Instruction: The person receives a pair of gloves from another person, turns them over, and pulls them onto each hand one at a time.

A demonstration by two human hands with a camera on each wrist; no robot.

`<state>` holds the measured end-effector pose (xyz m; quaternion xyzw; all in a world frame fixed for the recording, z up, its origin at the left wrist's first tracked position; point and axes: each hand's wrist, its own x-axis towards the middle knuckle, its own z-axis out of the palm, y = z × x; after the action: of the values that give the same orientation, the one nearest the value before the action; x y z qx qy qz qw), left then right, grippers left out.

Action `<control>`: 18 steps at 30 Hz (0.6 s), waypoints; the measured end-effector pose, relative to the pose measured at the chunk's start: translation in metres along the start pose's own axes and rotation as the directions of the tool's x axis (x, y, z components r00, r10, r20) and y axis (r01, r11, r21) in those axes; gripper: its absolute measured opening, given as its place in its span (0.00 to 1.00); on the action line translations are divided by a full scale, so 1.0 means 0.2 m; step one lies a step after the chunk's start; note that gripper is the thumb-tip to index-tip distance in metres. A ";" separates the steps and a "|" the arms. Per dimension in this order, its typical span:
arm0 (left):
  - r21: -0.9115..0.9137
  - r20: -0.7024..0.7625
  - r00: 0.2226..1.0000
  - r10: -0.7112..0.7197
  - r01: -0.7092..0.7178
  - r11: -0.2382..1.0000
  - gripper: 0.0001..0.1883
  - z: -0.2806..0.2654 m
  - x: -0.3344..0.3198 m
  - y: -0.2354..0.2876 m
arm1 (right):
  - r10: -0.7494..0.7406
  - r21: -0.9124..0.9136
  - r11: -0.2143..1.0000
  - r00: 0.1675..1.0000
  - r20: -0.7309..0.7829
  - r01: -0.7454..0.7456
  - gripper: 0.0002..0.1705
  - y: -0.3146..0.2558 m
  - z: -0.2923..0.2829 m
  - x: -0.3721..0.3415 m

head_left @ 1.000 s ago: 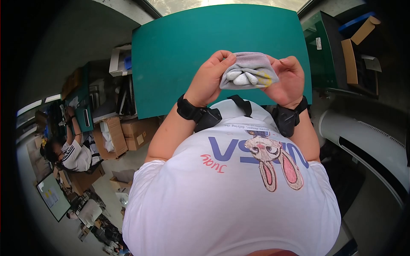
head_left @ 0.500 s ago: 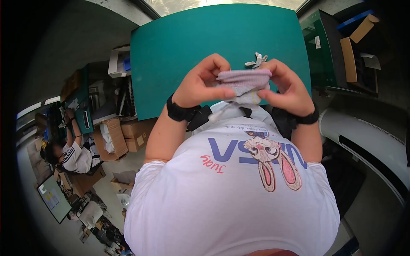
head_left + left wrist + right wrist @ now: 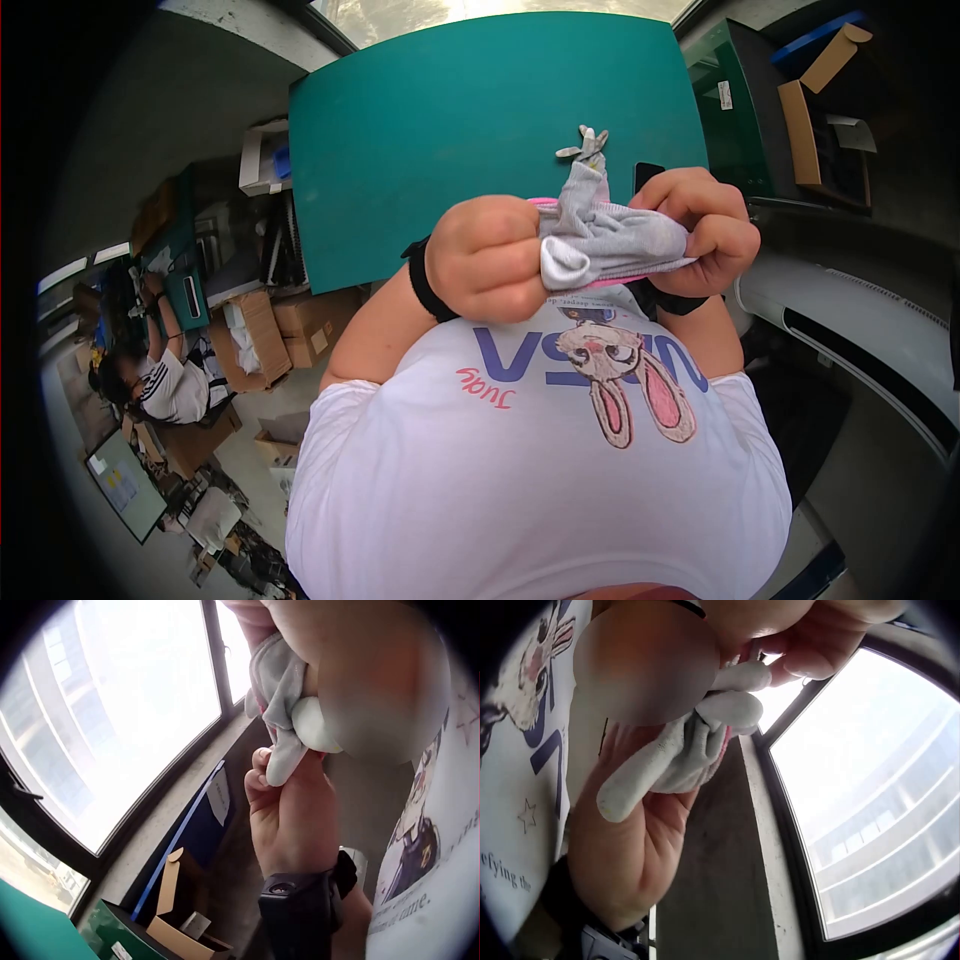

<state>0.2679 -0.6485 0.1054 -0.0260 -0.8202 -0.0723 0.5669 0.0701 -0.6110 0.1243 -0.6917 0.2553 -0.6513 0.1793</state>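
Observation:
A grey knit glove [image 3: 635, 240] with whitish fingertips and pink edging is stretched between both hands, in front of the chest. My left hand [image 3: 487, 258] grips its left side with curled fingers. On the opposite side my right hand [image 3: 705, 228] pinches the glove between thumb and bent fingers. Pale glove fingers stick out beneath the hands in both wrist views, where the held glove [image 3: 690, 754] hangs creased. A second grey glove [image 3: 592, 155] with spread pale fingers shows beyond the hands over the green table [image 3: 430, 130]; the held glove overlaps its near end.
A dark flat object [image 3: 648, 176] lies on the table just beyond the right hand. To the right stand a dark green cabinet [image 3: 722, 70] and an open cardboard box [image 3: 797, 135]. At left are more cartons [image 3: 250, 345] and another person [image 3: 175, 385].
The glove was held with its fingers folded inward, then turned cuff-up, and now stretches sideways with fingers showing. Both hands have come lower and closer to the chest. The second glove has come into view.

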 end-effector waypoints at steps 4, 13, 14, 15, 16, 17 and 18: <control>0.098 0.037 0.986 0.161 -0.164 0.982 0.11 0.00 -0.01 0.02 | -0.173 -0.140 0.974 0.984 0.051 0.179 0.26 0.02 -0.05 -0.01; 0.245 0.150 0.969 0.199 -0.231 0.942 0.15 0.01 -0.07 0.03 | -0.262 -0.235 0.938 0.965 0.006 0.256 0.25 0.06 -0.07 -0.04; 0.249 0.160 0.968 0.194 -0.229 0.941 0.15 0.01 -0.08 0.03 | -0.262 -0.238 0.937 0.965 -0.002 0.255 0.25 0.06 -0.06 -0.05; 0.258 0.164 0.967 0.196 -0.234 0.938 0.15 0.01 -0.08 0.03 | -0.263 -0.239 0.937 0.965 -0.010 0.253 0.25 0.07 -0.06 -0.05; 0.267 0.168 0.966 0.198 -0.238 0.934 0.15 0.01 -0.08 0.03 | -0.273 -0.244 0.933 0.962 0.006 0.266 0.26 0.07 -0.06 -0.05; 0.275 0.172 0.965 0.200 -0.242 0.930 0.16 0.01 -0.09 0.03 | -0.282 -0.249 0.928 0.959 0.022 0.278 0.27 0.07 -0.06 -0.04; 0.277 0.163 0.966 0.201 -0.240 0.930 0.16 0.01 -0.09 0.03 | -0.291 -0.254 0.923 0.956 0.038 0.291 0.29 0.07 -0.07 -0.04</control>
<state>0.2728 -0.6414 0.0889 -0.0382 -0.8492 0.1167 0.5136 0.0551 -0.6167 0.1118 -0.7390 0.2320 -0.6324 -0.0103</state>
